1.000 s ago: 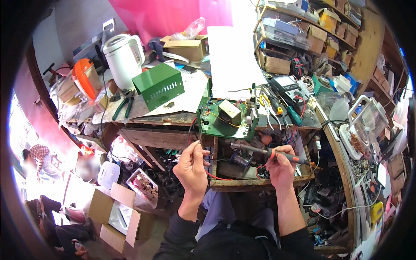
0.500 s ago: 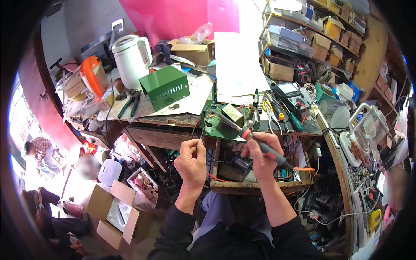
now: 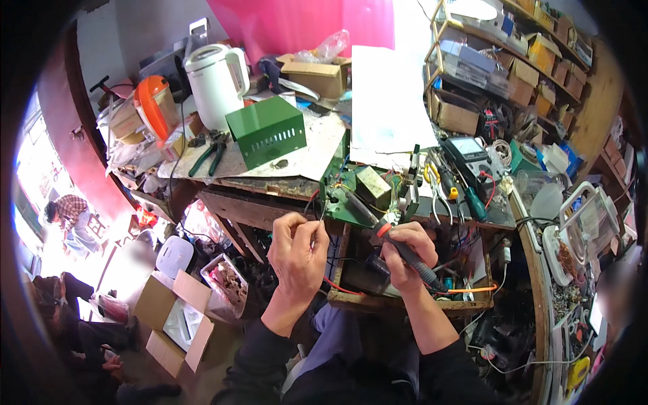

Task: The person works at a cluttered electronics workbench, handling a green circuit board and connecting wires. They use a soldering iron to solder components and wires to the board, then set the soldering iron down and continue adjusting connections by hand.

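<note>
In my right hand point(image 3: 409, 256) is a soldering iron point(image 3: 383, 231) with a grey and red handle and an orange cord. Its metal barrel points up and left over an opened green metal chassis point(image 3: 345, 213), where the exact contact of the tip cannot be made out. On the chassis sit a boxy pale transformer point(image 3: 373, 187) and a tangle of thin wires. My left hand point(image 3: 297, 262) is closed in a pinch just in front of the chassis's left corner. A thin pale strand point(image 3: 322, 221), like solder wire, sticks up from its fingertips.
A slotted green metal cover point(image 3: 266, 131) stands on the bench beside green-handled pliers point(image 3: 208, 156). Right of the chassis lie yellow-handled pliers point(image 3: 437, 192), a screwdriver point(image 3: 475, 202) and a multimeter point(image 3: 470, 150). An open wooden drawer point(image 3: 398, 306) holding tools juts out below my hands.
The whole view has shifted a little, moving the bench rightward in the picture. Both hands keep their grips, and the soldering iron stays over the chassis at a slightly steeper slant.
</note>
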The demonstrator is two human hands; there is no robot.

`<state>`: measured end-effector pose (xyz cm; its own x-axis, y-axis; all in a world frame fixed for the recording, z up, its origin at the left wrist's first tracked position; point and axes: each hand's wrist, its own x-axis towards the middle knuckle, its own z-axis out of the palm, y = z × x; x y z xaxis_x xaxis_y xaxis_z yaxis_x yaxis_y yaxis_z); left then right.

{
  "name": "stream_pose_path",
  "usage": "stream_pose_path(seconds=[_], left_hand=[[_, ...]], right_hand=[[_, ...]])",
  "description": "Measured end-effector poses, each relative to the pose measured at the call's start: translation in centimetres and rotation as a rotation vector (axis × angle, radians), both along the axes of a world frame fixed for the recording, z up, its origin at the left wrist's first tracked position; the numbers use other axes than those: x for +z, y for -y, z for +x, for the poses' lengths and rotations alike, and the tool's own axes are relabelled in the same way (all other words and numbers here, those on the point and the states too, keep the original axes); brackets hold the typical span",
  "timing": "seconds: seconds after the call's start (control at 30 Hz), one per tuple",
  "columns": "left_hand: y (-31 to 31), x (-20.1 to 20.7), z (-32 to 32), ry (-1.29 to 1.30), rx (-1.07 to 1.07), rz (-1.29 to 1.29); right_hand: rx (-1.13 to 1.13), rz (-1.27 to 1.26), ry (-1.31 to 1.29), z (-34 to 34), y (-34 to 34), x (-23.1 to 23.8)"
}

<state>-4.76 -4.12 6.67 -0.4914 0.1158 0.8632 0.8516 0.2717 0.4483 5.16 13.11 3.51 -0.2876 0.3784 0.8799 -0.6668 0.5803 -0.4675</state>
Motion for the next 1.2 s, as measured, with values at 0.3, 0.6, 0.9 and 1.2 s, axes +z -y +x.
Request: stream_pose_path(seconds=[0.3, 0.6, 0.9, 1.2], left_hand=[[-1.9, -0.1, -0.9, 0.022, -0.060, 0.021], [-2.2, -0.9, -1.4, 0.175, -0.108, 0.040], [-2.4, -0.8, -1.6, 0.159, -0.111, 0.050], [-2.4, -0.5, -1.7, 0.120, -0.119, 0.030]], right_hand=[[0.155, -0.125, 0.073, 0.4, 0.1, -0.1], [0.188, -0.197, 0.155, 0.6, 0.2, -0.2], [0.233, -0.284, 0.197, 0.5, 0.5, -0.2], [0.242, -0.270, 0.188, 0.3, 0.2, -0.7]])
